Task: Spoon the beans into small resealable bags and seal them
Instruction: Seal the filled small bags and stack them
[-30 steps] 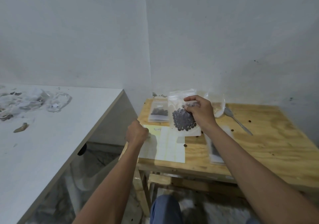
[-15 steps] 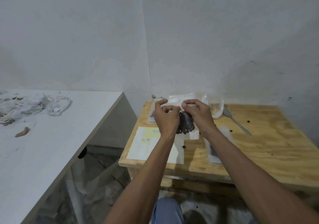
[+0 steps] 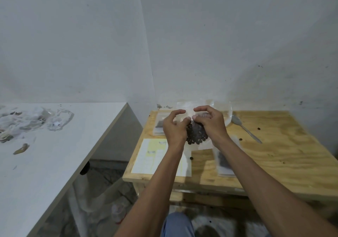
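A small clear resealable bag [image 3: 196, 136] with dark beans in its lower half is held upright above the wooden table [image 3: 274, 163]. My left hand [image 3: 173, 127] and my right hand [image 3: 210, 123] both pinch the bag's top edge, thumbs and fingertips close together at the middle. A metal spoon [image 3: 245, 129] lies on the table to the right. Another filled bag [image 3: 159, 124] lies flat at the back left, partly hidden by my left hand. A further bag [image 3: 224, 161] lies flat under my right forearm.
A clear bowl [image 3: 225, 112] stands behind my right hand. Empty bags on paper sheets [image 3: 146, 156] lie at the table's front left. A few loose beans [image 3: 191, 158] dot the wood. A white counter [image 3: 54, 154] with crumpled plastic stands to the left.
My left hand rose from the table's left edge and joined my right hand at the bag's top. Both hands now pinch the top edge together.
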